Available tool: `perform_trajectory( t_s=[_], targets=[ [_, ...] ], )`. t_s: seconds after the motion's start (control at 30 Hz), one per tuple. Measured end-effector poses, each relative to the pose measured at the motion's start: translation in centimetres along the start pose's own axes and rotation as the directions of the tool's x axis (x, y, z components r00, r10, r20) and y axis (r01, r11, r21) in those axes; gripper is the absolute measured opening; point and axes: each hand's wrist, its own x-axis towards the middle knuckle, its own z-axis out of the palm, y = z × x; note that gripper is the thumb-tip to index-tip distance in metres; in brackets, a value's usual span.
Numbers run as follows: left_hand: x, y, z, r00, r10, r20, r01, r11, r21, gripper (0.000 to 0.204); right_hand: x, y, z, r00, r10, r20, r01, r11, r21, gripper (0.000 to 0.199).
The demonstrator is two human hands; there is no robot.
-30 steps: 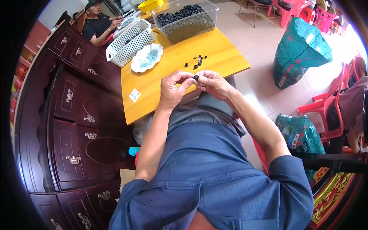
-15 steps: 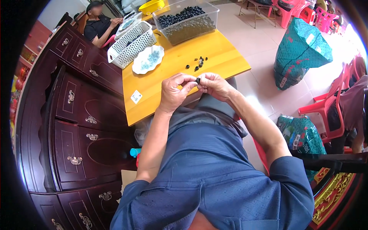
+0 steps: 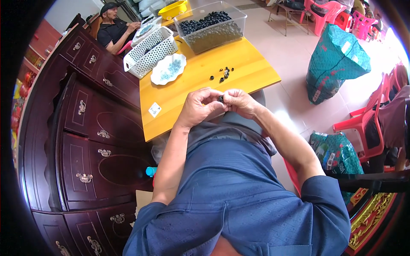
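A yellow table (image 3: 192,89) is flanked by dark cabinets. At its near edge, a small black bead (image 3: 221,99) is pinched between the fingertips of the left hand (image 3: 197,106) and right hand (image 3: 240,102). Beyond it, few loose beads (image 3: 223,74) lie done; a full tub (image 3: 212,25) remains.

shirt: blue, short slvs (fine dotted weave) | forearms bare | no gloves, no watch

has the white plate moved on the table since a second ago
No. The white plate lies beside the white basket on the yellow table, same as in both earlier pictures; the slight shift in the image looks like head motion.
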Motion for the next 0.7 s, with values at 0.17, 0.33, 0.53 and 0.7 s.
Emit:
perform_trajectory(
  t_s=[0.17, 0.33, 0.53, 0.7],
  targets=[
    [0.0, 0.6, 0.4, 0.997, 0.051, -0.054, -0.044, 0.992, 0.115, 0.018, 0.1, 0.9, 0.2, 0.999, -0.020, -0.039, 0.019, 1.000, -0.026, 0.029],
    [0.1, -0.3, 0.6, 0.991, 0.076, -0.109, -0.060, 0.989, 0.138, 0.013, 0.1, 0.9, 0.4, 0.997, -0.023, -0.079, 0.021, 0.999, -0.035, 0.029],
    [0.3, -0.7, 1.1, 0.993, 0.016, -0.114, -0.016, 1.000, 0.003, 0.014, 0.0, 0.6, 0.1, 0.997, 0.002, -0.078, -0.005, 0.999, -0.036, 0.026],
    [1.1, -1.4, 0.8, 0.995, 0.008, -0.095, -0.008, 1.000, 0.001, 0.012, -0.3, 0.4, 0.6, 0.989, 0.036, -0.146, -0.024, 0.996, 0.085, 0.021]
  ],
)
